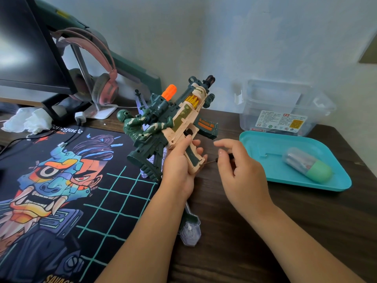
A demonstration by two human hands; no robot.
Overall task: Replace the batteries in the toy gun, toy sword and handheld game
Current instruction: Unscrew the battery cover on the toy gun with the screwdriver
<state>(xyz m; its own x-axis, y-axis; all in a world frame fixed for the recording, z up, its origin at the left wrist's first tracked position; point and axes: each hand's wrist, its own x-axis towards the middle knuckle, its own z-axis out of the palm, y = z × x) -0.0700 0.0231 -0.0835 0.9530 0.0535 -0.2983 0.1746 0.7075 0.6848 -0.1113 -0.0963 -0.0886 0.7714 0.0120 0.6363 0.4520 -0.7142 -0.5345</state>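
My left hand (pixel 181 162) grips the pistol grip of the toy gun (pixel 175 119), a green and beige plastic rifle with an orange tip and a soldier figure on it, held tilted above the desk. My right hand (pixel 238 166) pinches a small dark screwdriver (pixel 219 158) whose tip touches the bottom of the grip. The toy sword (pixel 188 223), clear plastic, lies on the desk under my left forearm, mostly hidden. A capsule-shaped case (pixel 308 164), clear with a green end, lies in the teal tray (pixel 265 144).
A clear plastic box (pixel 283 111) stands behind the tray against the wall. A printed desk mat (pixel 61 180) covers the left side. Monitor (pixel 26 48), pink headphones (pixel 102 78) on a stand and crumpled tissue (pixel 28 120) sit at the back left.
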